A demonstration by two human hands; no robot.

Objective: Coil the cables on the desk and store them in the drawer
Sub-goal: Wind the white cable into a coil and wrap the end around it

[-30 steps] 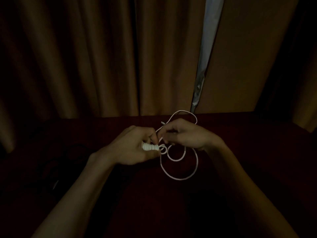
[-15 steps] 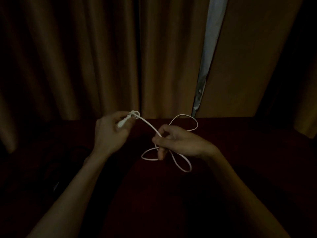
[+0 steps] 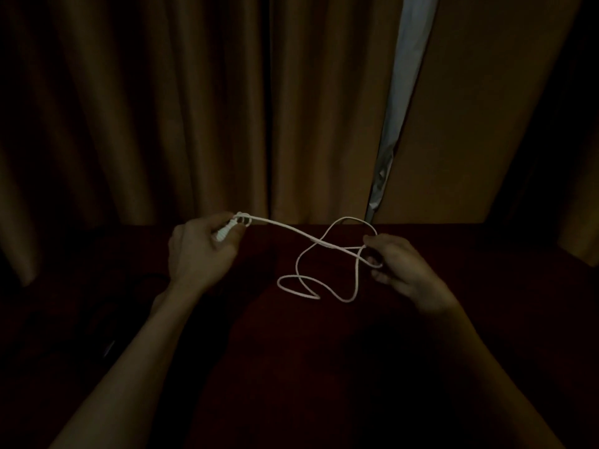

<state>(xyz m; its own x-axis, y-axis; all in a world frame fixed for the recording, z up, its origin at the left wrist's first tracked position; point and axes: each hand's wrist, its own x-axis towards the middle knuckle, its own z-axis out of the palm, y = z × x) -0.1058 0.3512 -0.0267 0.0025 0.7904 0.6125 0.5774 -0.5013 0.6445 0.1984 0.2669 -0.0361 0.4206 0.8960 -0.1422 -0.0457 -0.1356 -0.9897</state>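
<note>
Evidently my left grip (image 3: 201, 251) clenches the wound end of the cable (image 3: 285, 225) while my right grip (image 3: 400, 267) pinches the slack, stretching it above the table (image 3: 291, 351) for another wrap.

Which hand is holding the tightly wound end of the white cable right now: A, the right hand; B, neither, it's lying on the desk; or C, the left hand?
C: the left hand grips the wound end of the white cable, while the right hand pinches a loose loop farther along it.
</note>
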